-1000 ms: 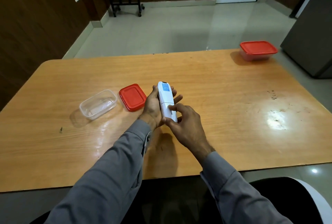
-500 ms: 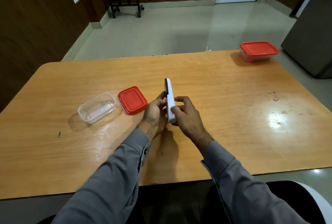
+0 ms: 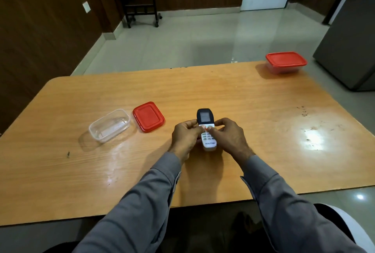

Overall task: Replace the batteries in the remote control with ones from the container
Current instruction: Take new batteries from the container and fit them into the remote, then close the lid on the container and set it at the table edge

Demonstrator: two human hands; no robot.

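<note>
Tabletop (image 3: 233,98), wood, glossy. Left half: clear container (image 3: 109,125), open; red lid (image 3: 148,116) flat just beside it. Centre, toward the near edge: left hand (image 3: 185,138) and right hand (image 3: 230,137) both closed on a white remote control (image 3: 207,131), button face up, thumbs on its keys. Far right corner: lidded red-topped container (image 3: 286,62).

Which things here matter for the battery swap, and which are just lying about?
In the job: remote control, held button side up by left hand and right hand; open clear container; its red lid.

Lying about: closed red-lidded box at the table's far corner.
</note>
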